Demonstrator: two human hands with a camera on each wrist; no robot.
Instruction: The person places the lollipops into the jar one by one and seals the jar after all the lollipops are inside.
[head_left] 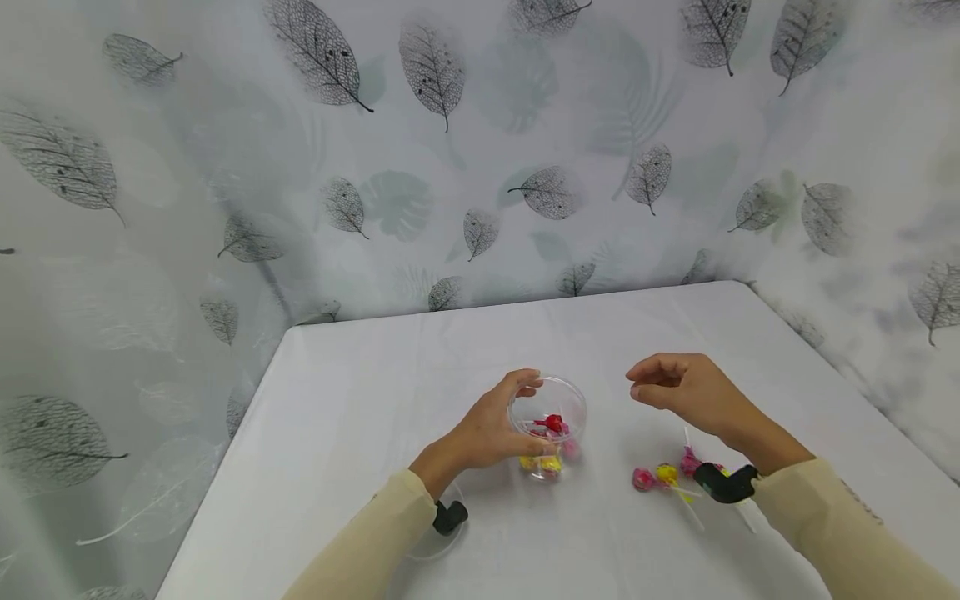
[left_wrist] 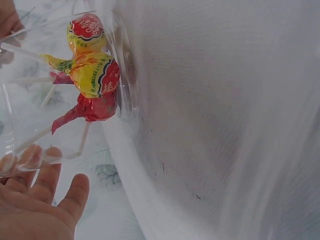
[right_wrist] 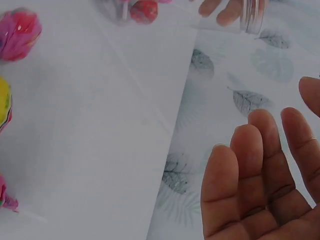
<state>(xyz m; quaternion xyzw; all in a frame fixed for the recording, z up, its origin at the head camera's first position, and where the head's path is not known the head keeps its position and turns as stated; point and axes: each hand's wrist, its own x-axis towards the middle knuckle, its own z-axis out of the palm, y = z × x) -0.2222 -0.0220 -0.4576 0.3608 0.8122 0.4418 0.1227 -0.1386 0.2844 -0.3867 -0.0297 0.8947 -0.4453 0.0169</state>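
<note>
A clear plastic jar [head_left: 576, 410] is gripped by my left hand [head_left: 483, 425], with the thumb on the near side and fingers around the far side. Several lollipops in red, pink and yellow wrappers lie in its bottom; a yellow lollipop [left_wrist: 94, 75] shows through the wall in the left wrist view. To the right of the jar, my right hand [head_left: 686, 387] hovers over the table holding nothing, its fingers loosely bent. Below that hand, several wrapped lollipops lie on the cloth, among them a pink lollipop [head_left: 642, 479] and a yellow lollipop [head_left: 666, 473].
A clear round lid [head_left: 433, 546] lies under the left wrist, partly hidden by the sleeve. The table [head_left: 390, 375] has a white cover, and a leaf-patterned curtain [head_left: 480, 167] hangs behind and at both sides. Black camera mounts [head_left: 726, 483] sit on the wrists.
</note>
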